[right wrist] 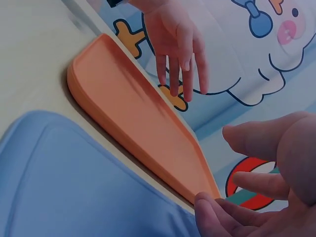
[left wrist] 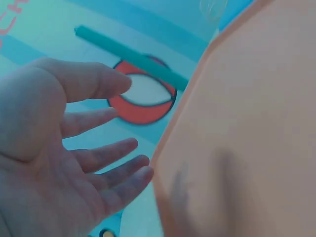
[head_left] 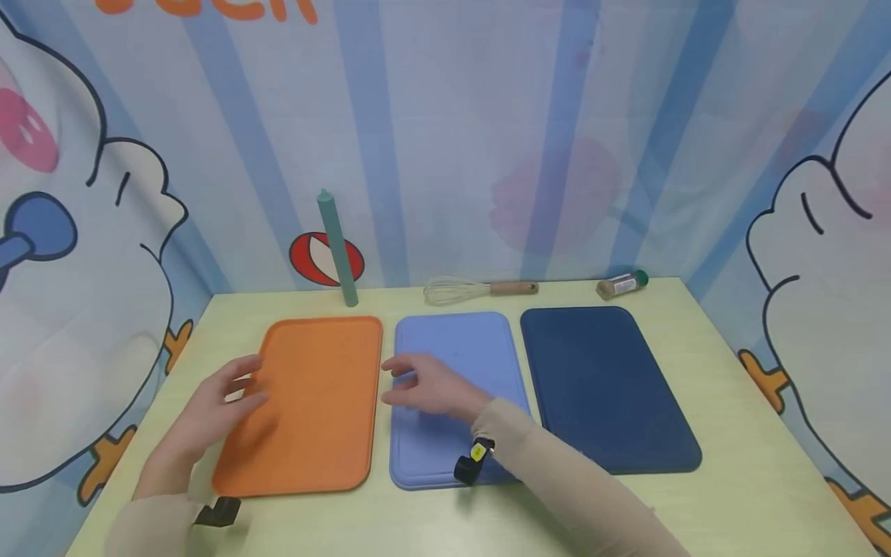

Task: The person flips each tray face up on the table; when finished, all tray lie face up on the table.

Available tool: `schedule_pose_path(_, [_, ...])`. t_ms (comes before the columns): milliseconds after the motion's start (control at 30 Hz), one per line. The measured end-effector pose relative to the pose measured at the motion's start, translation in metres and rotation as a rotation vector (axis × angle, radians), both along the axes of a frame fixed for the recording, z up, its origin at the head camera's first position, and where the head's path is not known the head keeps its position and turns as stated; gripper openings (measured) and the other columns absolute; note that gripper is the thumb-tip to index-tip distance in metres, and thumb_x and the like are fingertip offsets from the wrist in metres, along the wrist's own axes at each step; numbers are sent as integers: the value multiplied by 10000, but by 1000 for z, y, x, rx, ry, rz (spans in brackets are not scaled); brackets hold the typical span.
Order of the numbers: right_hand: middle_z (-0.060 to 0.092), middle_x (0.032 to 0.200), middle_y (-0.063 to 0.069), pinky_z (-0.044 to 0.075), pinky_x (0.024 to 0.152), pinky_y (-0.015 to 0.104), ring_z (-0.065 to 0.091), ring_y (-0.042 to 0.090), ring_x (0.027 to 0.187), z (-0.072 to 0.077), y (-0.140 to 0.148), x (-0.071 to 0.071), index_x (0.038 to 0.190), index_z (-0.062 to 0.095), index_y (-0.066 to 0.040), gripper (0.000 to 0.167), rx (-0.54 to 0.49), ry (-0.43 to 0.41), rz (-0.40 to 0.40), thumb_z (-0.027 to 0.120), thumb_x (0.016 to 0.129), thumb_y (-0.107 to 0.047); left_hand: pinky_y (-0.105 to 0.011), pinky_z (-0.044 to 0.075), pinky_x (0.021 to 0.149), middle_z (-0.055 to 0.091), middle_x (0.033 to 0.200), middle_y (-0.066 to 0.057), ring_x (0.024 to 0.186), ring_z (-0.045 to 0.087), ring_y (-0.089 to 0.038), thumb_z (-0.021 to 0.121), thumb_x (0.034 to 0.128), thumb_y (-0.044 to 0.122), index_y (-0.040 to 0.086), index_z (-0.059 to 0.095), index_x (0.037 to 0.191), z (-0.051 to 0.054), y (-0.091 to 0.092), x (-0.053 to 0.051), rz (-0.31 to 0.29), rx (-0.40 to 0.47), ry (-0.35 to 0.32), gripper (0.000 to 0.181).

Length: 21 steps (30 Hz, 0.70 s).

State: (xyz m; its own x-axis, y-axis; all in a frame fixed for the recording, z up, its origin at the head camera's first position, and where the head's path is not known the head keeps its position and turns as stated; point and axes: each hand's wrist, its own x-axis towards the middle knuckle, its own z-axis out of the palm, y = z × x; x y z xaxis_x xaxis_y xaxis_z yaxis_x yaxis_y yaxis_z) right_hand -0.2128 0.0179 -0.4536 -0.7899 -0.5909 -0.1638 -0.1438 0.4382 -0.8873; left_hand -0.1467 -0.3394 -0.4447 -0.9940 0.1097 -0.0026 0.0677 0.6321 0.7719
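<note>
Orange tray (head_left: 316, 402); low-rimmed, round-cornered

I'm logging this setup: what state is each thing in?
Left hand: open, holding nothing
Right hand: open, holding nothing
Orange tray: lying flat, bare
Light blue tray: lying flat, partly hidden
Dark blue tray: lying flat, bare
Green stick: standing on end
Whisk: lying flat
Jar: lying on its side, capped
</note>
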Motion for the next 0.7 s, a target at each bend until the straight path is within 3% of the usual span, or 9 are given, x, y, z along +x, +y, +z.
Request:
schedule_pose_path(100, [585,1486,116,577,913,399,677,210,1174,0,10,-2,1491,580,-123,591,-28,-2,-12,776,960,-296,-105,460,897,428,1585,-283,1379,488,-511,678,1031,127,-24,372,1581,0,14,1,-14,46,28,647])
schedule_pose_path(300, [600,1471,101,584,905,408,661,244,1191,-1,36,-6,1484,582,-122,592,-30,34,-62,781,958,-305,-349,563,983,477,1550,-266,1348,538,-493,674,1033,125,22,409,1570,0,42,1,-53,90,39,607])
schedule_pose_path(467, [584,1489,143,578,934,432,629,294,1257,0,61,-12,1492,567,-93,603,-38,41,-101,779,964,-295,-553,530,1046,478,1559,-239,1353,541,-482,678,1028,107,58,428,1564,-4,67,0,-107,153,20,594])
schedule_pose_path(700, [554,1525,158,519,1058,500,586,349,1341,3,96,-22,1520,537,-78,600,-8,81,-151,753,991,-259,-599,488,1086,425,1607,-228,1389,512,-489,687,1022,117,69,416,1574,-6,105,0,-183,215,-45,617])
